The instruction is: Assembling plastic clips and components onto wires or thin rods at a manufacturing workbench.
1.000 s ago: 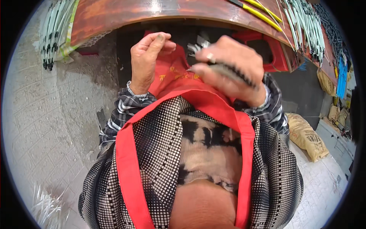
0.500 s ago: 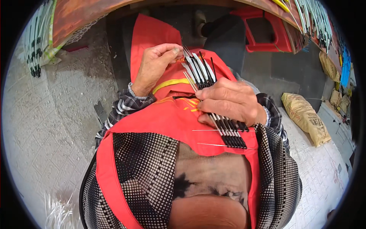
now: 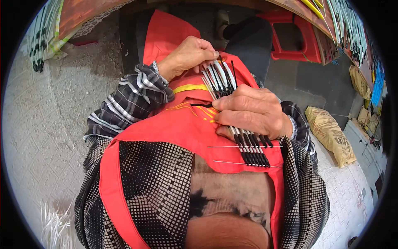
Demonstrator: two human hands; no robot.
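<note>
A fan of slim black-and-white banded strips (image 3: pixel 224 81) lies across the red apron (image 3: pixel 161 128) on my lap. My right hand (image 3: pixel 253 110) wraps round its middle, hiding that part. Below the hand the banded ends line up side by side, and two thin wires (image 3: pixel 222 146) cross them. At the upper tips of the strips, my left hand (image 3: pixel 190 56) has its thumb and forefinger pinched together. What lies between those fingertips is too small to make out.
A brown table edge (image 3: pixel 95 14) curves along the top, with pale green banded strips (image 3: pixel 38 45) hanging at the far left and more strips (image 3: pixel 350 29) at the far right. A red plastic stool (image 3: pixel 309 43) stands beyond my knee. A tan sack (image 3: pixel 331 135) lies on the right.
My left hand has moved right and slightly away, over the strips' upper tips, and its forearm has swung outward to the left. My right hand keeps its grip on the strips.
</note>
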